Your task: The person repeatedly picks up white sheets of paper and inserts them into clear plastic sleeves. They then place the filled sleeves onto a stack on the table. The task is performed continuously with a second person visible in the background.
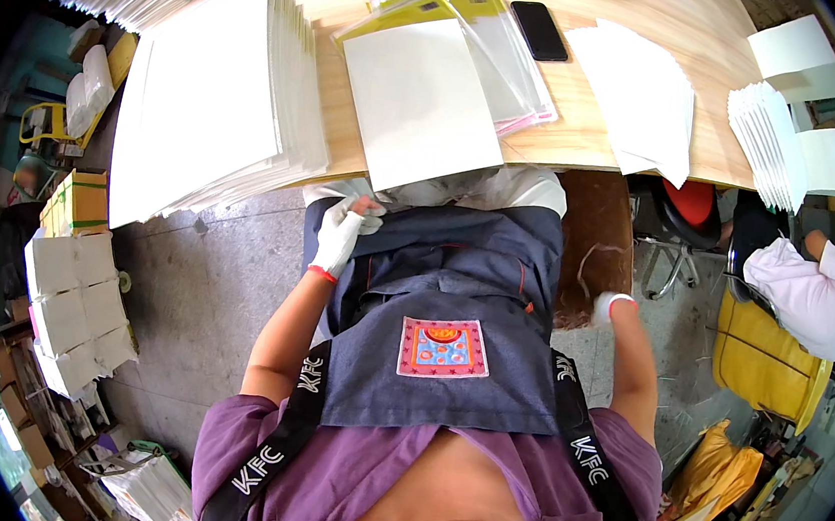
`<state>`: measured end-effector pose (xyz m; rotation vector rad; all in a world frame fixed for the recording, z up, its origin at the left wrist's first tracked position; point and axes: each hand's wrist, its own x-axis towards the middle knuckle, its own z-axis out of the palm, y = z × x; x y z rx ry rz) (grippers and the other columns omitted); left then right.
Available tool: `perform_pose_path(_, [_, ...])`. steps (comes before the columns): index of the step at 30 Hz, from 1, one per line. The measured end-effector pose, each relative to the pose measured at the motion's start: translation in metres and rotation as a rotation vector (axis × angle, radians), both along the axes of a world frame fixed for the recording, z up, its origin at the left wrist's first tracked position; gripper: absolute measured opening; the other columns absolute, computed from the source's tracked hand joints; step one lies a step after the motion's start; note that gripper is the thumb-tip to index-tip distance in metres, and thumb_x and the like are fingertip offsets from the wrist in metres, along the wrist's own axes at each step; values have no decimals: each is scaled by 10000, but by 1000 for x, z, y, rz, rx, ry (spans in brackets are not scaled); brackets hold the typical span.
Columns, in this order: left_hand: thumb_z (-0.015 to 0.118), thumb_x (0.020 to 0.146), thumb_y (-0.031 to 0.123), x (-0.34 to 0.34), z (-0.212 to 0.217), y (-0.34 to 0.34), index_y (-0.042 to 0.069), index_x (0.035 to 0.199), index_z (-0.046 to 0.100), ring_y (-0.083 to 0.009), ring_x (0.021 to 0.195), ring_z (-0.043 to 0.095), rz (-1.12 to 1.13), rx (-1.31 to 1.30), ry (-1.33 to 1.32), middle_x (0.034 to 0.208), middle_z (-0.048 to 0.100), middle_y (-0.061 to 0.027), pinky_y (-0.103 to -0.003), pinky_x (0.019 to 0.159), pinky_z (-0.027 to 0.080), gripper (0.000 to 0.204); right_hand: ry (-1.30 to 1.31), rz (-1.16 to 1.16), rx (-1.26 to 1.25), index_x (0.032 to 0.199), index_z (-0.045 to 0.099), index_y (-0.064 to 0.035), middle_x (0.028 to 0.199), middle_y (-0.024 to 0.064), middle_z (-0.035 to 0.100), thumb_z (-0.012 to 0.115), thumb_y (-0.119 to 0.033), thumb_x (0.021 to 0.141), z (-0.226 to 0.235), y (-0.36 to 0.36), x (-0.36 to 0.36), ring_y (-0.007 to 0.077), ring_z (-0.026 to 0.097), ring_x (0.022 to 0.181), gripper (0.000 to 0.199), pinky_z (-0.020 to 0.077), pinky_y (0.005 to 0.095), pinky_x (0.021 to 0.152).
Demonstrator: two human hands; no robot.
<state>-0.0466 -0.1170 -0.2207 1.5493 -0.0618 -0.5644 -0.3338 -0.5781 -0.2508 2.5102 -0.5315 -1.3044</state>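
Note:
My left hand (341, 234), in a white glove with a red cuff and bare fingertips, rests at my lap on the dark blue apron (450, 284). Its fingers look loosely bent and slightly apart, with no object visible in them. Beside my right thigh hangs my right hand (614, 307), also in a white glove; its fingers are hidden. Just in front of my lap, a white sheet (422, 105) lies at the table edge, partly over clear plastic sleeves (500, 78) with yellow and pink parts. A tall stack of white sheets (208, 90) stands to the left.
A black phone (539, 31) and fanned white sheets (644, 102) lie on the wooden table (573, 155). Folded white cards (765, 143) stand far right. Under the table is a brown board (595, 247). White boxes (77, 298) are stacked left; another person (807, 288) sits right.

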Motion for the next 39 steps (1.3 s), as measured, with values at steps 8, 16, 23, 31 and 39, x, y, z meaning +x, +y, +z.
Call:
perform_pose_path(8, [742,713,63,11,12,-27,74,825,626,-284,747,634,-89,659,-1361,1101,655,-104,-364,630,523,162,-1333,293,574,1023,629,-153,1039,82,649,751,-242,722,70,103,166,290,613,997,337,490,392,829])
perform_pose_path(16, [752,743,72,1,5,-6,71,718,598,-203,724,573,12,502,-1073,790,609,-61,-345,738,441,156,-1207,321,671,875,613,-107,896,100,619,717,-276,725,69,139,230,287,609,897,248,476,409,743])
perform_pose_path(23, [627,893,77,-5,-16,-16,102,1116,442,-154,813,592,498,-337,148,984,561,-28,-325,652,548,291,-1463,-331,662,804,581,-26,656,150,572,586,-367,908,17,146,217,292,547,617,357,416,390,589])
perform_pose_path(31, [685,886,206,-19,132,-4,-20,1174,564,-62,686,485,120,5,-257,794,545,23,-219,625,412,386,-788,-1178,1747,973,546,-70,667,28,579,477,-168,968,50,177,215,74,479,474,120,348,207,406])
perform_pose_path(39, [491,983,150,21,234,114,-87,1185,553,-125,945,549,586,140,-830,1031,615,-62,-242,834,428,317,-769,-591,2041,874,610,-45,595,-38,519,588,-266,947,172,281,322,43,460,470,233,329,207,414])
